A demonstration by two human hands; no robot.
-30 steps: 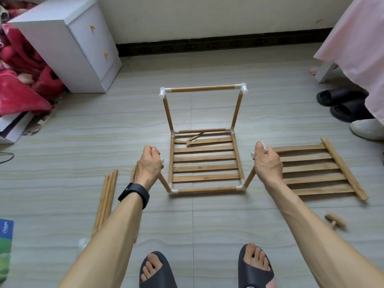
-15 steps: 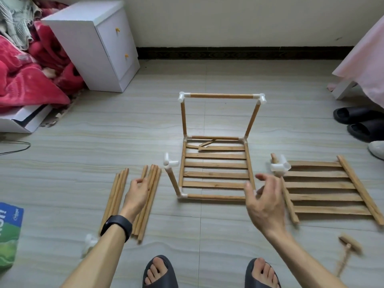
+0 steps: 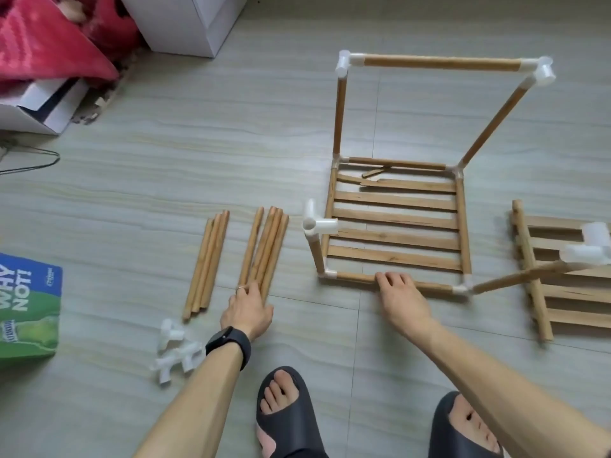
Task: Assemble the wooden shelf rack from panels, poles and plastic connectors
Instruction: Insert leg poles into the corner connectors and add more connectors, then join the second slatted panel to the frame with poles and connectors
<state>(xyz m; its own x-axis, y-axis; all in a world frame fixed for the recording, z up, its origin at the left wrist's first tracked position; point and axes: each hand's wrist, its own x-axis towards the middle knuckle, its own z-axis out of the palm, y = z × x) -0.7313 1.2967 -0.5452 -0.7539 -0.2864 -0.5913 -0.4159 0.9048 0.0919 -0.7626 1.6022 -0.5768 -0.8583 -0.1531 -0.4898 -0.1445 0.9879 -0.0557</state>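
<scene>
Shelf rack (image 3: 396, 219): leaning pole (image 3: 515, 276) can slip out
Both hands unclenched: left hand (image 3: 248, 309) touches loose poles (image 3: 264, 246), right hand (image 3: 401, 299) presses front pole (image 3: 357, 277)

Seven loose round wooden poles lie on the floor: three in the left bundle (image 3: 206, 259), four in the right bundle (image 3: 266, 246) (these overlap, so that count is less sure). Two slatted wooden panels (image 3: 395, 219). Eight fitted white plastic connectors (image 3: 344, 62); the loose white connector heap (image 3: 178, 352) blurs past counting. Two dark slippers (image 3: 291, 434)
</scene>
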